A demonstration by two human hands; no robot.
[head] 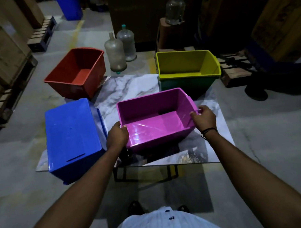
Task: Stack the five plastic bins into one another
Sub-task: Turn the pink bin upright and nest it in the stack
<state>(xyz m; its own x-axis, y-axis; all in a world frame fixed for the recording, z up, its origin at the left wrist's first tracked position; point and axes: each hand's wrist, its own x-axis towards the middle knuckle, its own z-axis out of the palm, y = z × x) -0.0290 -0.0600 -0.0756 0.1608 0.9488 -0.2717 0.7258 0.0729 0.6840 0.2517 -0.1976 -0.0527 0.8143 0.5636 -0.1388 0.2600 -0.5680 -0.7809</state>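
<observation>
My left hand [117, 134] and right hand [203, 116] are clamped on opposite rims of the purple bin [155, 120], tilted above the marble table [126, 87] at centre frame. It could slip or jam crooked if lowered skewed. It's empty, like the red bin [77, 72] upper left. The yellow bin [187, 65], upper right, sits nested in a green bin [179, 86]. The blue bin [73, 135] lies upside down, left.
</observation>
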